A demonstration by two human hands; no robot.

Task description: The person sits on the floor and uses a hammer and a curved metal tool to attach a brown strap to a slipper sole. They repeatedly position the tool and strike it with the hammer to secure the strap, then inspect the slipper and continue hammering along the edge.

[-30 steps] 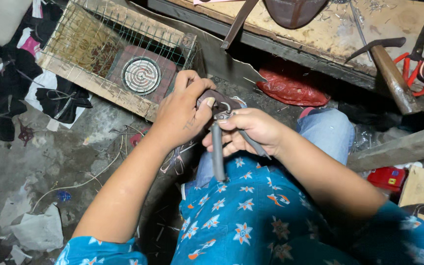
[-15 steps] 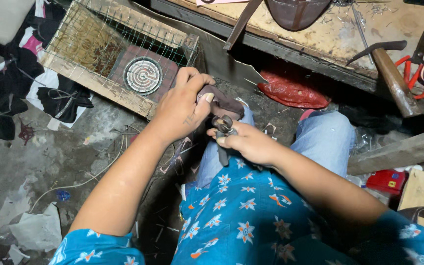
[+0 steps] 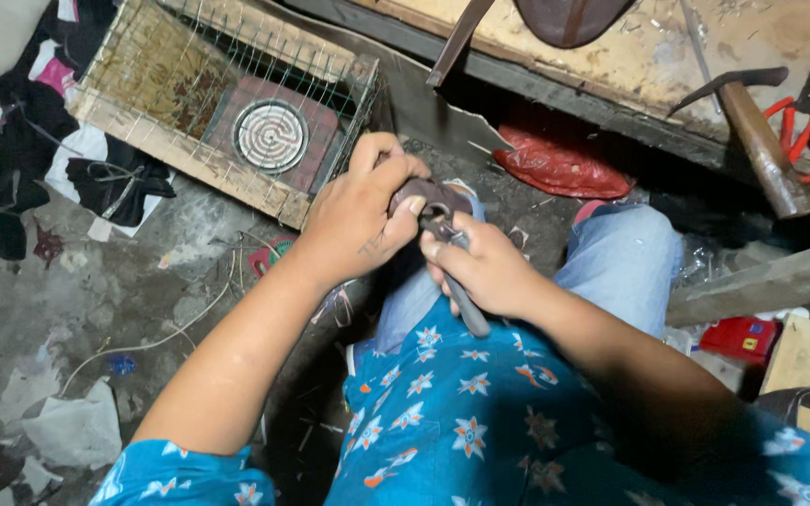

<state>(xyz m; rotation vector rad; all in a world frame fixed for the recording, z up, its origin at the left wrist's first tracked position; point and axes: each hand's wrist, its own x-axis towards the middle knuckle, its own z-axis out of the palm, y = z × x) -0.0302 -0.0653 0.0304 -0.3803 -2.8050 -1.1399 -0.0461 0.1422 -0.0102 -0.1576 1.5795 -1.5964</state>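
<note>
Wire-mesh wooden crate [image 3: 152, 89] sat upper left on the floor with a round coil heater [image 3: 270, 136] inside; workbench edge [image 3: 611, 66] ran along the top, hammer [image 3: 752, 131] on it. Left hand [image 3: 358, 220] was closed around a small brown leather piece [image 3: 428, 197] over the knees. Right hand [image 3: 485, 267] gripped grey-handled pliers [image 3: 457, 281], their tip at the leather.

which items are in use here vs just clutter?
In use: left hand holding brown leather piece; right hand gripping pliers.
Lying about: hammer, red bag, wire crate, coil heater, red-handled tool.
</note>
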